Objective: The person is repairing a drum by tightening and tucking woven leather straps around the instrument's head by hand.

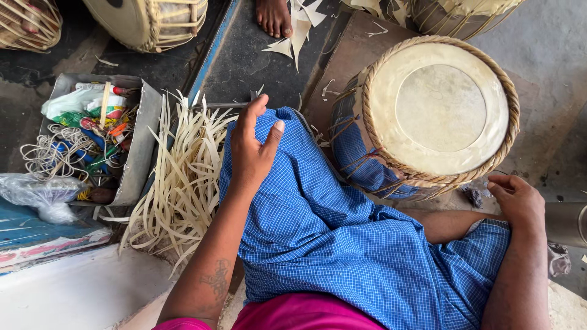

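Observation:
My left hand (252,146) rests on my knee, which is covered by a blue checked cloth (330,238); its fingers are spread and hold nothing. A round drum (437,110) with a pale skin head and a braided rim leans against my leg, wrapped partly in the blue cloth. My right hand (516,198) lies beside the drum's lower right edge with its fingers curled toward it; whether it touches the drum I cannot tell. A pile of pale flat strips (183,177) lies just left of my left hand.
A grey metal tray (142,140) at the left holds cords, wrappers and small tools. A clear plastic bag (40,192) lies beside it. More drums (153,21) stand at the top, and another person's bare foot (273,17) is at the top centre. A metal cylinder (565,223) is at the right edge.

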